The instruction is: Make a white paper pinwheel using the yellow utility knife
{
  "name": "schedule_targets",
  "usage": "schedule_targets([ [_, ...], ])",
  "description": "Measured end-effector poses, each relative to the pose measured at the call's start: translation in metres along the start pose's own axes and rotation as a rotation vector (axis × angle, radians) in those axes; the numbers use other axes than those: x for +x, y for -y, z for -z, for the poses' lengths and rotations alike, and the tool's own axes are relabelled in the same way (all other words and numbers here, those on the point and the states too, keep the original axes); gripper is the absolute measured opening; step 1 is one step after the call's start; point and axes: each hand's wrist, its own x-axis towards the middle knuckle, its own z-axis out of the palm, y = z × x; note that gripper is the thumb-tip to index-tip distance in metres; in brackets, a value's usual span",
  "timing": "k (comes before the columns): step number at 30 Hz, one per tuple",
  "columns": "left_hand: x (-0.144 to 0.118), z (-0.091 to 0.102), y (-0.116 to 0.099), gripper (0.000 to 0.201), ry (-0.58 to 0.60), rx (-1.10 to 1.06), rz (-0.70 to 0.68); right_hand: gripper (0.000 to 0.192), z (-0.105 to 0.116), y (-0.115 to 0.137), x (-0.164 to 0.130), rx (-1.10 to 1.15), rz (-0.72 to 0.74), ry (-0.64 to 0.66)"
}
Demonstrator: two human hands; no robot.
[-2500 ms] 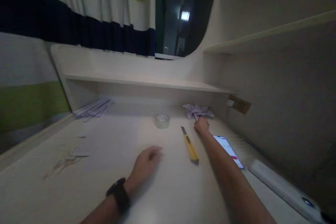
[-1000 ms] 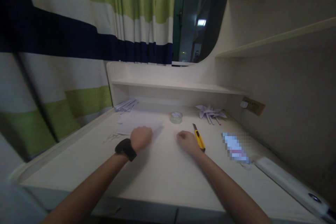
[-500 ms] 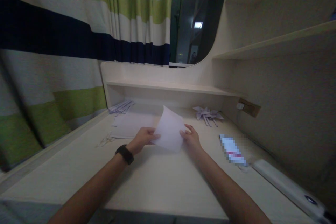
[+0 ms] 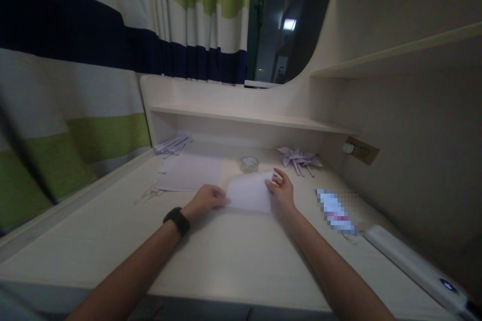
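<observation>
Sheet of paper (image 4: 249, 194) lies on the desk (image 4: 233, 256) between both hands — left fingers (image 4: 220, 200) and right fingers (image 4: 271, 185) pinch its edges.

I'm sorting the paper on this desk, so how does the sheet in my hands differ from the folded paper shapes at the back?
The sheet is one smooth piece with its far edge lifted; the folded shapes are creased into points and lie in a cluster. The left hand and right hand grip the sheet, while the shapes lie untouched near the shelf. Both look like pale paper on the desk.
</observation>
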Motion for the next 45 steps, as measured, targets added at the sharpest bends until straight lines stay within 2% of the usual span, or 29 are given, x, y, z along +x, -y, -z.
schedule_targets([
  [2,-0.001,0.002,0.0,0.031,-0.008,0.022,0.005,0.067,-0.001,0.003,0.0,0.006,0.002,-0.025],
  [7,0.003,-0.005,-0.002,0.039,-0.16,0.055,-0.011,0.065,-0.006,0.016,-0.007,-0.102,0.083,-0.023],
  [9,0.005,-0.013,-0.01,0.046,-0.124,-0.09,-0.016,0.059,-0.01,0.022,-0.014,-0.189,0.157,0.025],
  [12,0.004,-0.027,-0.033,0.057,-0.009,-0.332,0.0,0.05,-0.02,0.03,-0.029,-0.253,0.257,0.128],
  [16,0.004,-0.044,-0.057,0.055,0.167,-0.525,-0.066,0.046,-0.032,0.036,-0.052,-0.372,0.313,0.321],
  [17,0.005,-0.047,-0.059,0.053,0.168,-0.542,-0.109,0.046,-0.034,0.036,-0.056,-0.407,0.336,0.378],
  [19,0.011,-0.05,-0.057,0.051,0.085,-0.543,-0.196,0.045,-0.036,0.035,-0.06,-0.476,0.374,0.445],
  [21,0.019,-0.049,-0.05,0.05,-0.023,-0.523,-0.21,0.041,-0.033,0.032,-0.056,-0.543,0.419,0.367],
  [23,0.026,-0.044,-0.041,0.052,-0.071,-0.534,-0.164,0.043,-0.028,0.029,-0.046,-0.596,0.464,0.161],
  [24,0.028,-0.042,-0.037,0.052,-0.063,-0.555,-0.141,0.052,-0.024,0.028,-0.038,-0.605,0.467,0.054],
  [25,0.03,-0.039,-0.033,0.052,-0.036,-0.583,-0.123,0.062,-0.02,0.027,-0.031,-0.588,0.44,-0.011],
  [27,0.031,-0.035,-0.027,0.052,0.041,-0.637,-0.101,0.074,-0.012,0.026,-0.017,-0.459,0.275,-0.022],
  [29,0.03,-0.033,-0.022,0.05,0.108,-0.677,-0.088,0.065,-0.005,0.026,-0.008,-0.269,0.029,0.103],
  [31,0.028,-0.03,-0.021,0.049,0.156,-0.682,-0.077,0.052,-0.001,0.026,-0.005,-0.135,-0.132,0.267],
  [34,0.028,-0.019,-0.022,0.048,0.151,-0.607,-0.072,0.041,0.002,0.027,-0.008,-0.07,-0.224,0.384],
  [38,0.032,0.011,-0.015,0.049,-0.072,-0.427,-0.097,0.038,0.005,0.027,-0.011,-0.072,-0.341,0.466],
  [39,0.032,0.018,-0.012,0.046,-0.087,-0.383,-0.095,0.038,0.006,0.027,-0.011,-0.082,-0.366,0.49],
  [42,0.033,0.032,0.0,0.038,-0.015,-0.264,-0.027,0.039,0.009,0.027,-0.009,-0.141,-0.402,0.53],
  [45,0.034,0.035,0.007,0.037,0.009,-0.228,0.05,0.04,0.012,0.025,-0.006,-0.182,-0.424,0.544],
])
